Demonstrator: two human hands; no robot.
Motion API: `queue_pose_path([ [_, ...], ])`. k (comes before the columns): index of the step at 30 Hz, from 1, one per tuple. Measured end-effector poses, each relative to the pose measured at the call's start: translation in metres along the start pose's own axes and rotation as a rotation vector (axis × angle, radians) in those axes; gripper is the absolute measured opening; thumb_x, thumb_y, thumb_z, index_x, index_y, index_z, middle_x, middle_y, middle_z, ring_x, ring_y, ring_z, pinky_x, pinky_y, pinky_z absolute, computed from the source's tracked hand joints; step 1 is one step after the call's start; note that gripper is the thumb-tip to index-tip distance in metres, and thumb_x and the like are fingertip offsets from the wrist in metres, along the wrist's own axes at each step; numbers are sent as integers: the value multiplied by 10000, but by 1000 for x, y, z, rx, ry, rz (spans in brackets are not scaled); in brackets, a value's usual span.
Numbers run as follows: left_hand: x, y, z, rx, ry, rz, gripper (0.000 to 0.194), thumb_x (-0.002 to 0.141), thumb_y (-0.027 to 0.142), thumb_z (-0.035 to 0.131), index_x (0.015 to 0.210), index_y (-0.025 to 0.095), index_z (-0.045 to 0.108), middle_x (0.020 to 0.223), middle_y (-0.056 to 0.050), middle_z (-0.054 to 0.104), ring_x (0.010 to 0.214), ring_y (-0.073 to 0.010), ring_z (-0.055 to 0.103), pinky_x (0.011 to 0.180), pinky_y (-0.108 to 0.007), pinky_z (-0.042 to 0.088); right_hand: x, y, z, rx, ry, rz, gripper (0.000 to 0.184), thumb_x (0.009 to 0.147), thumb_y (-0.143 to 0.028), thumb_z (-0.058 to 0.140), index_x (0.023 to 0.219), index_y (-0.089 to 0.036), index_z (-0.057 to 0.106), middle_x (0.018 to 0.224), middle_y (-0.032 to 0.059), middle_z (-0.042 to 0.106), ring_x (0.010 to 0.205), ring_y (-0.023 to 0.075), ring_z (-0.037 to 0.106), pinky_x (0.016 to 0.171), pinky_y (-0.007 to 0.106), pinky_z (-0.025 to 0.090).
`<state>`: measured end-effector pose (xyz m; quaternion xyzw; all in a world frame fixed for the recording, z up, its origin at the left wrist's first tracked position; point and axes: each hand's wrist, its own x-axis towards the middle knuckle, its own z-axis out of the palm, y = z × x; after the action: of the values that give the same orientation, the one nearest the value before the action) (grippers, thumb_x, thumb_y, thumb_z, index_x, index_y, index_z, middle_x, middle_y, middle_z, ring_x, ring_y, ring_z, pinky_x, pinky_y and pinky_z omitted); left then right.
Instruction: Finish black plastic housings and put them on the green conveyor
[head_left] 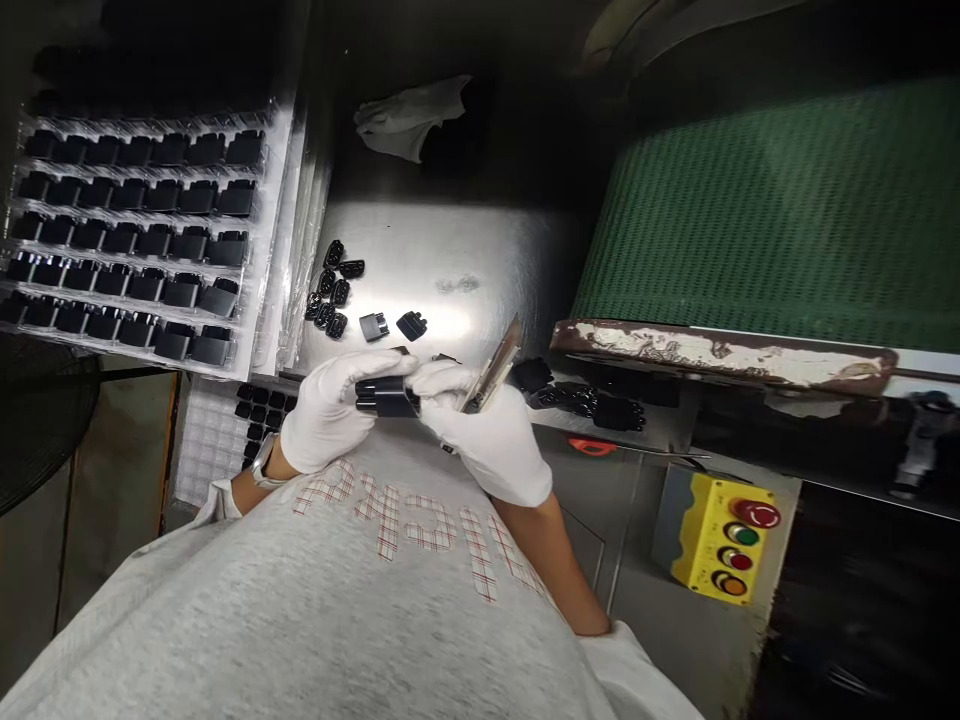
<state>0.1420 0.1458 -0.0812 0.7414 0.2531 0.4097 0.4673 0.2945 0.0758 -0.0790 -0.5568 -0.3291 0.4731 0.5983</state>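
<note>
Both of my hands wear white gloves and meet close to my chest. My left hand [328,412] is closed around a black plastic part [386,396]. My right hand [487,430] also touches that part with its fingertips and grips a thin metal blade [496,368] that points up and right. Several small black parts [334,290] lie loose on the steel table [450,250] just beyond my hands, with two larger ones [394,325] beside them.
A clear tray [135,235] with rows of black parts stands at the left, another tray [225,430] below it. A green conveyor belt [780,210] runs at the right, with more black parts [592,400] under its worn edge. A yellow button box [720,545] hangs lower right. A white rag [409,115] lies at the back.
</note>
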Motion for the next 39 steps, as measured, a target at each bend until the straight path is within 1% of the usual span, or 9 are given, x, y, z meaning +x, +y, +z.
queue_pose_path([
  [3,4,4,0,-77,1,-66,569,757,114,812,1253,276,587,1139,-13,750,1054,-143,724,970,-281,594,-2,-5,1,85,-30,24,60,674,-170,719,712,-216,708,847,29,725,852,180,689,820,329,581],
  [6,5,-3,-4,-83,-26,-237,499,800,285,797,1245,241,576,1068,-35,746,1009,-147,723,963,-297,581,-3,-8,-3,176,-22,127,72,705,-241,754,749,-210,707,884,31,722,596,111,597,518,250,490],
  [10,-6,-41,-12,115,-78,-786,347,923,389,632,1211,198,595,1129,-74,704,921,-151,716,876,-300,593,4,13,-21,131,74,388,298,735,-444,721,880,-184,704,766,14,676,347,32,264,346,231,205],
  [14,-29,-94,-18,280,-139,-1130,330,967,321,535,1234,128,562,1033,-114,713,646,-132,677,623,-270,573,17,70,-47,-592,225,463,233,791,-329,598,892,-147,703,774,47,656,615,135,543,640,277,480],
  [17,-39,-122,-18,408,-159,-1155,327,936,293,580,1190,86,585,1063,-161,713,783,-183,705,760,-316,578,20,114,-60,-796,233,483,302,748,-294,645,994,-128,703,925,106,656,891,233,601,875,364,485],
  [21,-33,-140,-11,543,-243,-1121,338,877,296,667,1135,81,623,1085,-182,716,1036,-254,682,973,-366,511,21,147,-62,-900,156,529,750,620,-407,810,1302,-187,589,1135,138,574,950,262,574,869,387,487],
  [26,-20,-145,-3,613,-343,-1079,385,862,318,693,1150,73,622,1131,-200,710,1103,-276,667,1008,-367,488,31,156,-54,-830,199,546,493,622,-279,746,1087,-145,654,1101,137,555,867,225,567,836,362,490],
  [35,-11,-92,-28,657,-438,-1061,669,883,505,626,1375,68,507,1308,-253,624,1246,-392,593,1076,-505,448,8,87,-51,-426,92,446,565,672,-569,634,1042,-145,601,899,67,657,773,176,605,724,303,540],
  [39,8,-42,-28,498,-473,-729,770,797,564,712,1432,201,471,1458,-156,522,1348,-324,517,1153,-481,415,1,25,-32,-308,-56,295,481,675,-479,685,1024,-155,612,918,69,671,829,188,635,751,297,551],
])
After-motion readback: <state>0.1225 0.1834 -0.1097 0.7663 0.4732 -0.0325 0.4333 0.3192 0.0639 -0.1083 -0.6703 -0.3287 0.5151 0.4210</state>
